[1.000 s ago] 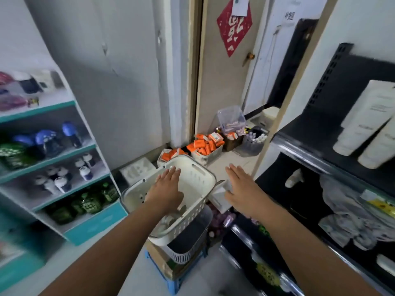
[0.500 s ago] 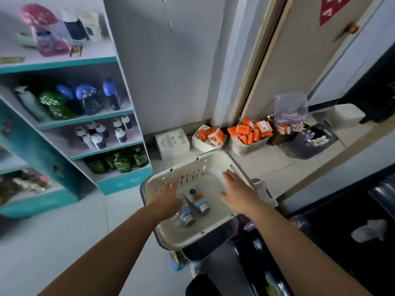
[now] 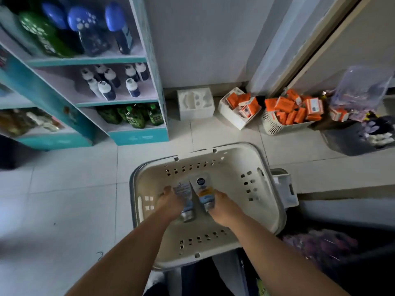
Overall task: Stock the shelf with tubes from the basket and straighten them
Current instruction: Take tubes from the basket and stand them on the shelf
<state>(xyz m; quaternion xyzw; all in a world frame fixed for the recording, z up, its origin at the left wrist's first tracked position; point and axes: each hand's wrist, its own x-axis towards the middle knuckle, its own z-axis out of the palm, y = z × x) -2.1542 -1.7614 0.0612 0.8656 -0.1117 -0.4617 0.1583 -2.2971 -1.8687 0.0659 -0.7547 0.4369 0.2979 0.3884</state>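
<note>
Low in the middle of the frame we have both hands inside the cream plastic basket [image 3: 267, 182], each closed around a tube. Our left hand [image 3: 171, 205] grips the left tube [image 3: 183, 192], a pale one covered in fine print, its cap end pointing down toward us. Our right hand [image 3: 223, 207] grips the right tube [image 3: 203, 190], white with a dark round logo and an orange and blue band. The two tubes lie side by side, nearly touching at their upper ends and splayed a little apart lower down; we cannot tell whether they rest on the basket floor or are lifted just off it. The basket sits above a white tiled floor [image 3: 64, 199]. In the upper left of the frame stands a teal shelf unit [image 3: 136, 135] carrying blue-capped bottles [image 3: 85, 26], small white-topped bottles [image 3: 106, 88] and green bottles [image 3: 136, 116]. Along the wall at upper right, a white box [image 3: 237, 120] and a slatted basket [image 3: 275, 127] hold orange packets [image 3: 286, 105].
</note>
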